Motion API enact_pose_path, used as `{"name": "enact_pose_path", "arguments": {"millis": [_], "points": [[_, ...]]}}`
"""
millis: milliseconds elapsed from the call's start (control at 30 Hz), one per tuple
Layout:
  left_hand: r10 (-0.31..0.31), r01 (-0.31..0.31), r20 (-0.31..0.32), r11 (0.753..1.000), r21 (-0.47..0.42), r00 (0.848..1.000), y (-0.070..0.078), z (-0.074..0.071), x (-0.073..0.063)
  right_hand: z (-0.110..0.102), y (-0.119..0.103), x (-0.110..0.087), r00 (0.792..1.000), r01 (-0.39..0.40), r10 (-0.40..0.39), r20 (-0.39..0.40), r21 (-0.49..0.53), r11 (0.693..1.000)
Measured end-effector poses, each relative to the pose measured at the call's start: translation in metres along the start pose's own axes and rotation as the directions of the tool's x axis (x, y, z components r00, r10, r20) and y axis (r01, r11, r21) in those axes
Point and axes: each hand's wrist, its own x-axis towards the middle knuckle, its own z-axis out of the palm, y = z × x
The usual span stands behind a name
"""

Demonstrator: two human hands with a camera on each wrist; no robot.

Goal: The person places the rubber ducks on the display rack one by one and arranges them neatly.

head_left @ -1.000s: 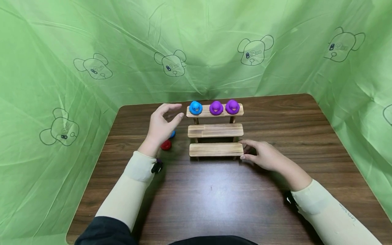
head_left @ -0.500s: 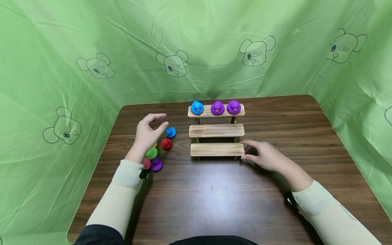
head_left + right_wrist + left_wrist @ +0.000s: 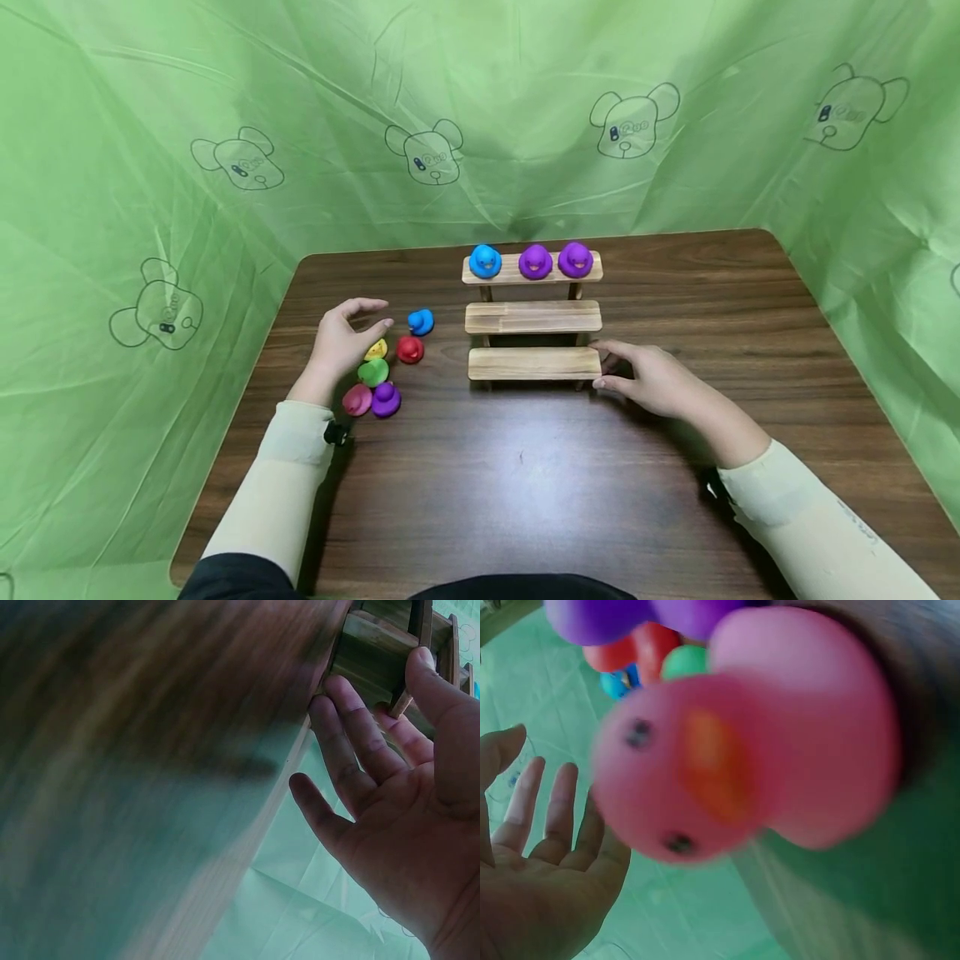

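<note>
My left hand (image 3: 337, 346) hovers at the left of the table, thumb and fingers apart with nothing between them. Close to its fingertips are a yellow rubber duck (image 3: 375, 350) and a blue duck (image 3: 422, 322). A red duck (image 3: 410, 349), a green one (image 3: 372, 372) and a purple one (image 3: 386, 400) lie nearby. The pink duck (image 3: 810, 735) looms large in the left wrist view. My right hand (image 3: 654, 379) holds the right end of a three-tier wooden stand (image 3: 534, 317), thumb at the front, index finger behind.
On the stand's top tier sit a blue duck (image 3: 485, 262) and two purple ducks, the right one (image 3: 575, 260) near the end. The lower two tiers are bare wood. A green curtain (image 3: 517, 125) surrounds the brown table (image 3: 517, 517).
My left hand has drawn back from beside the top tier, moving left and nearer over the loose ducks, which have come into view. My right hand stays at the stand.
</note>
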Motion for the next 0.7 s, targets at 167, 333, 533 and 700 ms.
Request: {"name": "enact_pose_path", "arguments": {"millis": [167,333,533,700], "points": [[-0.029,0.029,0.017,1.000,0.010,0.999,-0.020,-0.008,-0.004,-0.001,-0.002,0.000,1.000,-0.006,0.006,0.000,-0.003,1.000],[-0.063,0.062,0.026,0.998,0.028,0.998,-0.034,-0.013,-0.005,-0.001,-0.002,0.000,1.000,-0.002,0.002,-0.005,-0.004,1.000],[-0.111,0.106,0.037,0.986,0.126,0.993,-0.043,-0.017,-0.007,0.000,-0.002,0.000,1.000,0.002,-0.002,-0.007,-0.006,1.000],[-0.163,0.150,0.069,0.974,0.172,0.984,-0.048,-0.020,-0.007,0.000,-0.002,0.000,1.000,0.001,-0.001,-0.005,-0.006,1.000]]}}
